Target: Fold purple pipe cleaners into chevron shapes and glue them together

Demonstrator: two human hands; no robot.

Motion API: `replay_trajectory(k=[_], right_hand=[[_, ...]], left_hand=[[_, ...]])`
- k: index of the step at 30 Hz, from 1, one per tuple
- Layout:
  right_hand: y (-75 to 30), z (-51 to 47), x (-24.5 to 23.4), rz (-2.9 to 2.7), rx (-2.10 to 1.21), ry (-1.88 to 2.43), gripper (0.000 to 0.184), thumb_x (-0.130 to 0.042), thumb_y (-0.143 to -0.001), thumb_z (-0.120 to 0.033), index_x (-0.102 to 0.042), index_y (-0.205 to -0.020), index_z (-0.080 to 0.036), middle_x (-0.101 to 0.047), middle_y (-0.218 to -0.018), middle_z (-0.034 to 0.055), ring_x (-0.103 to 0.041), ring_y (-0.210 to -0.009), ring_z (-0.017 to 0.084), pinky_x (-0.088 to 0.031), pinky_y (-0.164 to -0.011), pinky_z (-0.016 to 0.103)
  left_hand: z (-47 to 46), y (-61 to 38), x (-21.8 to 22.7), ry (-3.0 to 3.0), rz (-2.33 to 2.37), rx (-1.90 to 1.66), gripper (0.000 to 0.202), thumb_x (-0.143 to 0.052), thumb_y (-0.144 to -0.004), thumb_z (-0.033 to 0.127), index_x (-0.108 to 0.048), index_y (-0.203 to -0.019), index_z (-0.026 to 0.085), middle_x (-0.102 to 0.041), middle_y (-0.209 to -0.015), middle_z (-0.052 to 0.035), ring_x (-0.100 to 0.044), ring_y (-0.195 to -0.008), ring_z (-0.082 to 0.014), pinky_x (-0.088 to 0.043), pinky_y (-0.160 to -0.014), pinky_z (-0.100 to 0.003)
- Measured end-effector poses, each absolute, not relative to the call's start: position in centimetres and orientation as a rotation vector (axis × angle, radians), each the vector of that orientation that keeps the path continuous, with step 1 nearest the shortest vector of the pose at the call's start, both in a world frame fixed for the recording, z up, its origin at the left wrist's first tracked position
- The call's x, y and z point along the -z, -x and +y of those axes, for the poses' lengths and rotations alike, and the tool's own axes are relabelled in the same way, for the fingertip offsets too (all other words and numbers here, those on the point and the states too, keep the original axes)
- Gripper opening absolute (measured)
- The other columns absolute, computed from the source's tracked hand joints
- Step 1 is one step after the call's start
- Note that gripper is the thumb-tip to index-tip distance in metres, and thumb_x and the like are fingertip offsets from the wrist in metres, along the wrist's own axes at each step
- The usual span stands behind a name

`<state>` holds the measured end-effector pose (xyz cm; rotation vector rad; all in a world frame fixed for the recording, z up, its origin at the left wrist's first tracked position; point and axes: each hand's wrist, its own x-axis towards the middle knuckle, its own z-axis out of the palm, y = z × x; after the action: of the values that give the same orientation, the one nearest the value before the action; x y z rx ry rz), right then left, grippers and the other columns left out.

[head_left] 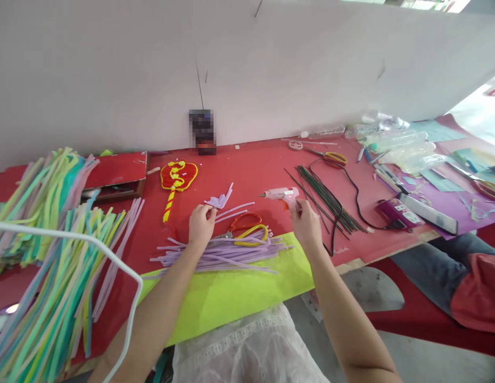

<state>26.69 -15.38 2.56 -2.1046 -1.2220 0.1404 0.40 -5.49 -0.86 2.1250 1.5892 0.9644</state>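
My left hand (201,226) is closed in a pinch on a small lilac pipe-cleaner piece (220,200), folded in zigzags with one end sticking up to the right. In my right hand (306,226) is a pale pink glue gun (280,194), its nozzle pointing left toward that piece but apart from it. Between the hands lie two loose lilac stems and a pair of scissors (255,231) with red and yellow handles. The scissors rest on a pile of lilac pipe cleaners (223,256), partly behind my left forearm.
Bundles of coloured pipe cleaners (51,298) and a white cable (130,271) fill the left. A red-and-yellow fan shape (179,176) lies behind. Green wire stems (331,199), a black cord and a purple box (399,214) are right. Another person's leg (435,271) shows beside the table.
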Motion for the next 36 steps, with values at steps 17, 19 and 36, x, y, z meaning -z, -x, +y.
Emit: replay_trajectory(k=[17,19,36], right_hand=[[-19.6,-13.8,-2.8,-1.211,-0.537,1.757,0.038,-0.041,-0.086,-0.049,-0.056,-0.103,-0.019,-0.067,-0.088,0.0082,-0.062,-0.078,0.021,-0.045,-0.068,0.029],[-19.3,-13.8,-2.7,-1.213,-0.551,1.748,0.038,-0.041,-0.086,-0.049,-0.056,-0.104,-0.019,-0.067,-0.088,0.008,-0.062,-0.078,0.021,-0.045,-0.069,0.029],[-18.2,-7.7,-4.8,-1.274,-0.408,1.685,0.035,-0.04,-0.086,-0.045,-0.055,-0.105,-0.019,-0.065,-0.09,0.0079,-0.057,-0.072,0.018,-0.042,-0.067,0.029]], left_hand=[[-7.8,-3.3,-0.9,-1.43,0.906,-1.083,0.051,-0.062,-0.073,0.027,-0.05,-0.122,0.023,-0.054,-0.131,-0.0082,-0.062,-0.087,-0.0158,-0.051,-0.083,-0.033],[-7.9,-3.5,-0.6,-1.359,0.816,-1.045,0.056,-0.065,-0.07,0.031,-0.05,-0.123,0.022,-0.051,-0.134,-0.0096,-0.063,-0.087,-0.0167,-0.051,-0.084,-0.035],[-7.0,-2.3,-0.3,-1.206,1.072,-1.336,0.033,-0.052,-0.082,0.047,-0.061,-0.075,0.016,-0.059,-0.059,0.0004,-0.056,-0.057,-0.0114,-0.047,-0.06,-0.023]])
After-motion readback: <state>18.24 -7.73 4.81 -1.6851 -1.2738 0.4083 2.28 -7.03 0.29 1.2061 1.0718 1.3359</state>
